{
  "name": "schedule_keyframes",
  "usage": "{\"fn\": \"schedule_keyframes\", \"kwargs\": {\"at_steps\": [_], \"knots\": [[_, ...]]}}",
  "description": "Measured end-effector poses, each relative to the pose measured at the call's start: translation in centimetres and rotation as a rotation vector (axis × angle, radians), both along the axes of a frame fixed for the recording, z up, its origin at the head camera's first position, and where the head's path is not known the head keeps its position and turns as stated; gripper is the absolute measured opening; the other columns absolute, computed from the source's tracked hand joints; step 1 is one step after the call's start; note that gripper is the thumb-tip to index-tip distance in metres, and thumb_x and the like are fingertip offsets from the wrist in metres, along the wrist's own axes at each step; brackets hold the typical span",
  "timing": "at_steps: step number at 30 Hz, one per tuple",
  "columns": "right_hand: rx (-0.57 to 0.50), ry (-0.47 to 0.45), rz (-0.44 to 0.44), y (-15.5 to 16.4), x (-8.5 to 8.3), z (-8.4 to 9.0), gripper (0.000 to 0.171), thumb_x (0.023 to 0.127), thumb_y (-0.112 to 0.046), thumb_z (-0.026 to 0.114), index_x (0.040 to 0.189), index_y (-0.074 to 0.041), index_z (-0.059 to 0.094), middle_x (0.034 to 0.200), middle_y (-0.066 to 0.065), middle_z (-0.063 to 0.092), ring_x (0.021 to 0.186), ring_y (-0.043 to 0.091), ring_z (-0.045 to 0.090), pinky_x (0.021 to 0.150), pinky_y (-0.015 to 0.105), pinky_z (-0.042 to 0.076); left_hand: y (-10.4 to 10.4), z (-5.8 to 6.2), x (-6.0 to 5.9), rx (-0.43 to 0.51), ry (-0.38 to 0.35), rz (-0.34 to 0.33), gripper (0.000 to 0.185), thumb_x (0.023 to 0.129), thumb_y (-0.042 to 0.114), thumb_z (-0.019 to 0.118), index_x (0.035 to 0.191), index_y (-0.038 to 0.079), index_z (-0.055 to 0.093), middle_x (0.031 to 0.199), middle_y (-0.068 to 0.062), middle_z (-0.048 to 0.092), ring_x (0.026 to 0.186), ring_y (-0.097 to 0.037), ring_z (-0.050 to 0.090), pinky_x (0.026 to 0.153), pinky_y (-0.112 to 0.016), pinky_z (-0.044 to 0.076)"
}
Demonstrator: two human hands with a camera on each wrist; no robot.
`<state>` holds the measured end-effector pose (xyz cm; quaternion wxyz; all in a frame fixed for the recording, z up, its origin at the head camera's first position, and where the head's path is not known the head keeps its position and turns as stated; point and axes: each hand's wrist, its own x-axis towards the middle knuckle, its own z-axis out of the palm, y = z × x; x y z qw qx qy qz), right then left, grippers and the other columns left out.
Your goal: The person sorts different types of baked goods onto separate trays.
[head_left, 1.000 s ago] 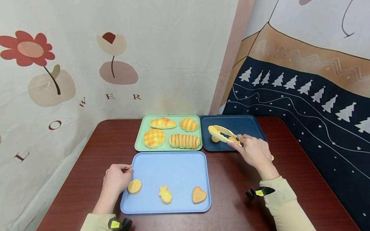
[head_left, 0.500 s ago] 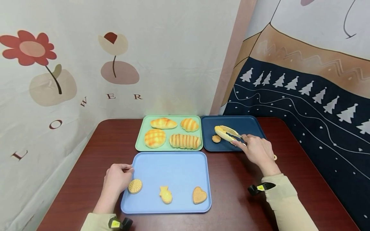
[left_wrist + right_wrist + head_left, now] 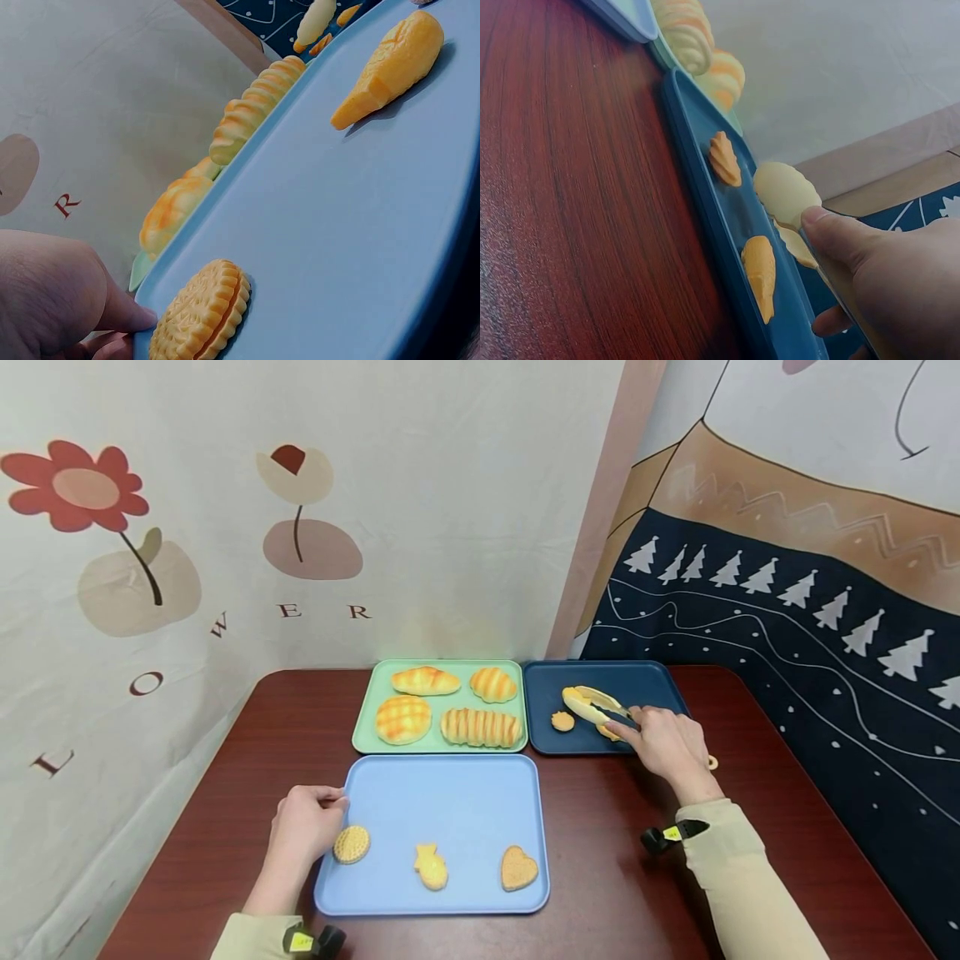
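- Light-blue tray (image 3: 450, 793) lies nearest on the brown table (image 3: 615, 860); it holds a round biscuit (image 3: 351, 844), a fish biscuit (image 3: 431, 867) and a heart biscuit (image 3: 518, 868) in a row along its near edge.
- Left hand (image 3: 303, 822) rests at that tray's left rim, fingers curled, thumb tip pressed on the rim just beside the round biscuit (image 3: 201, 313).
- Right hand (image 3: 663, 743) sits further back, over the near right part of the navy tray (image 3: 645, 681), thumb and fingers pinching the tongs (image 3: 596, 710).
- Tongs (image 3: 787, 199) point left over the navy tray with the scalloped tips a little apart and nothing between them.
- Small shell-shaped cake (image 3: 562, 721) lies on the navy tray, just left of the tong tips and apart from them; a second orange piece (image 3: 760, 274) lies nearer the hand.
- Green tray (image 3: 367, 710) sits beside the navy one, behind the blue, with four breads (image 3: 478, 727).
- Flower-print cloth (image 3: 187, 527) hangs at the back.
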<state>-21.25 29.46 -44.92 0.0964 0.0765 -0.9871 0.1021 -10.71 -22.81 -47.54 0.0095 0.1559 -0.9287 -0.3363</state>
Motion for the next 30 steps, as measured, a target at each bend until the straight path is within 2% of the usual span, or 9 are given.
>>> {"fn": "schedule_keyframes", "kwargs": {"at_steps": [12,14,19,23,30], "knots": [[0.008,-0.035,-0.019,0.3,-0.4,-0.2,0.053,0.1,-0.064,0.063,0.078,-0.015,0.06,0.067,0.005,0.044,0.054,0.024,0.045,0.048,0.037,0.034,0.0,0.0,0.1,-0.003,0.003,0.002,0.029,0.099,0.016,0.069,0.12,-0.001,0.078,0.121,-0.027,0.072,0.096,-0.034,0.068,0.062,-0.039,0.049],[0.006,-0.048,-0.025,0.3,-0.3,0.0,0.056,0.1,-0.066,0.061,0.084,-0.012,0.064,0.069,0.006,0.046,0.056,0.024,0.046,0.049,0.038,0.035,0.0,0.0,0.0,-0.001,0.004,0.0,0.029,0.099,0.016,0.069,0.12,-0.002,0.078,0.122,-0.027,0.072,0.095,-0.034,0.068,0.061,-0.039,0.049],[0.0,-0.067,-0.035,0.5,0.0,0.3,0.07,0.099,-0.07,0.058,0.111,-0.002,0.071,0.076,0.007,0.053,0.06,0.025,0.049,0.05,0.038,0.039,0.0,0.1,0.0,0.004,0.008,-0.006,0.03,0.099,0.016,0.068,0.12,-0.003,0.078,0.122,-0.028,0.072,0.095,-0.034,0.068,0.061,-0.039,0.05],[-0.009,-0.06,-0.027,0.2,0.5,0.3,0.077,0.099,-0.071,0.056,0.117,0.002,0.069,0.079,0.01,0.055,0.059,0.025,0.049,0.049,0.038,0.039,0.1,0.1,0.1,0.005,0.005,-0.001,0.03,0.099,0.016,0.068,0.121,-0.003,0.077,0.122,-0.028,0.072,0.097,-0.035,0.068,0.061,-0.039,0.05],[-0.029,-0.064,-0.008,-1.1,1.3,0.3,0.106,0.095,-0.085,0.039,0.143,0.008,0.057,0.108,0.022,0.065,0.058,0.025,0.051,0.051,0.038,0.044,0.1,0.0,0.1,0.001,0.008,0.001,0.03,0.099,0.016,0.069,0.121,-0.003,0.077,0.122,-0.029,0.071,0.096,-0.036,0.068,0.061,-0.039,0.051]]}}
